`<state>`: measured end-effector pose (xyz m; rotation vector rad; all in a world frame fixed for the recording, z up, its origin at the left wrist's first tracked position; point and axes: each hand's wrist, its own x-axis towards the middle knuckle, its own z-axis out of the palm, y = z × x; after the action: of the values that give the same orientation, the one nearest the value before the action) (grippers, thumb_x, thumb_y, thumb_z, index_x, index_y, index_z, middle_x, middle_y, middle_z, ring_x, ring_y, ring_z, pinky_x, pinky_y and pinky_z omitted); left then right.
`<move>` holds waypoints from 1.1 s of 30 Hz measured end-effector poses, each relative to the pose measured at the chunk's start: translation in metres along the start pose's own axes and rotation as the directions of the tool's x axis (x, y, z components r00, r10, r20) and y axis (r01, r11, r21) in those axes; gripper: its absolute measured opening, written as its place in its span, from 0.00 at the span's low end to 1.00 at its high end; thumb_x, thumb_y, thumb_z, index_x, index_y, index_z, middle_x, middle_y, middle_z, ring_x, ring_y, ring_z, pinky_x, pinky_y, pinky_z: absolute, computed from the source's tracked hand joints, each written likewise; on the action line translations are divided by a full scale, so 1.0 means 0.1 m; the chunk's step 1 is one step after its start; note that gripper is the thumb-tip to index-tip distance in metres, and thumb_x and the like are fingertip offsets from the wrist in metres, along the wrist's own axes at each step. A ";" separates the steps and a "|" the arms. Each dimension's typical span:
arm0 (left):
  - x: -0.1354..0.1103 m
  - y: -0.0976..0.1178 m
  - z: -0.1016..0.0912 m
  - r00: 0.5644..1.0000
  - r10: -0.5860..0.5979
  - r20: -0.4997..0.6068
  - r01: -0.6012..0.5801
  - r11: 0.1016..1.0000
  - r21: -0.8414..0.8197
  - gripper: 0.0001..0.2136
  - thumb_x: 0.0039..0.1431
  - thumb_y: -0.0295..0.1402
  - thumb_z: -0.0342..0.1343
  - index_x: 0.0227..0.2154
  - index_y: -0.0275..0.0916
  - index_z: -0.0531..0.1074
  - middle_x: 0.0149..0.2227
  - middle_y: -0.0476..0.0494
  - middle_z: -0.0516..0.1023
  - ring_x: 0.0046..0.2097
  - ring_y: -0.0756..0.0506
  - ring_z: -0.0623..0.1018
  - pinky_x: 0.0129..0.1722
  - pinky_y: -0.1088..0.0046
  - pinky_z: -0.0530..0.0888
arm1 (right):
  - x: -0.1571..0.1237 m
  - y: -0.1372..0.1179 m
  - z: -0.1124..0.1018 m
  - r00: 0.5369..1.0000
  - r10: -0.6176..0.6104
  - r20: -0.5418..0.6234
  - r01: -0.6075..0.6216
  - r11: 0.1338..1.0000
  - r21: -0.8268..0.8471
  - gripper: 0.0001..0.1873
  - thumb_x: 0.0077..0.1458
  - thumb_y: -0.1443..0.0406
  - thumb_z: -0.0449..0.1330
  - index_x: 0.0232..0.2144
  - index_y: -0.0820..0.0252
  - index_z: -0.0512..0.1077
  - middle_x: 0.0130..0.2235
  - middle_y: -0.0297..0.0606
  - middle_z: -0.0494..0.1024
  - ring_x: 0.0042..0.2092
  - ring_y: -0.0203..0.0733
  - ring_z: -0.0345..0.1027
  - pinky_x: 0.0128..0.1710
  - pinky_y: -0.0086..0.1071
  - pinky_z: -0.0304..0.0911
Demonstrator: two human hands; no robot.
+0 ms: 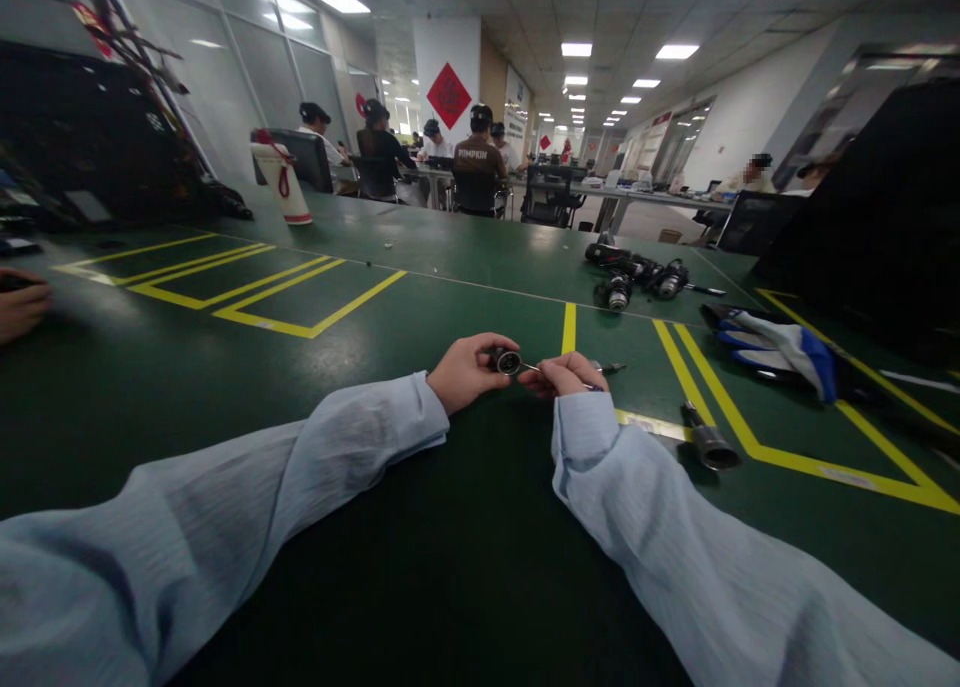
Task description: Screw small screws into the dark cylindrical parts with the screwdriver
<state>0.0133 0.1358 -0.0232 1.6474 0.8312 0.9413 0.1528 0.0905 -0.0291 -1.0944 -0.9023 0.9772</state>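
My left hand (466, 369) is closed around a small round black and silver part (508, 361), holding it just above the green table (420, 297). My right hand (564, 374) pinches a thin tool (604, 369) whose tip meets the round part. Both forearms in pale blue sleeves rest on the table. A short metal cylinder (708, 445) lies to the right of my right wrist, untouched.
Several black round parts (637, 275) lie farther back right. Blue and white gloves (780, 345) rest at the right. A white cup (283, 181) stands at the back left. Another person's hand (21, 305) shows at the left edge. Yellow tape lines mark the table. People sit at distant tables.
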 end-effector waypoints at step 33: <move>0.00 -0.02 0.00 1.000 0.014 0.022 -0.015 1.000 0.011 0.20 0.36 0.18 0.58 0.38 0.31 0.67 0.31 0.45 0.75 0.35 0.48 0.75 0.40 0.66 0.70 | -0.04 0.02 0.00 0.995 -0.103 0.007 0.103 0.983 -0.154 0.07 0.39 0.64 0.57 0.15 0.58 0.64 0.17 0.31 0.75 0.20 0.35 0.65 0.21 0.28 0.60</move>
<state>0.0135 0.1363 -0.0255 1.6724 0.8121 0.9290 0.1516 0.0873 -0.0313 -1.1665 -1.0369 0.8316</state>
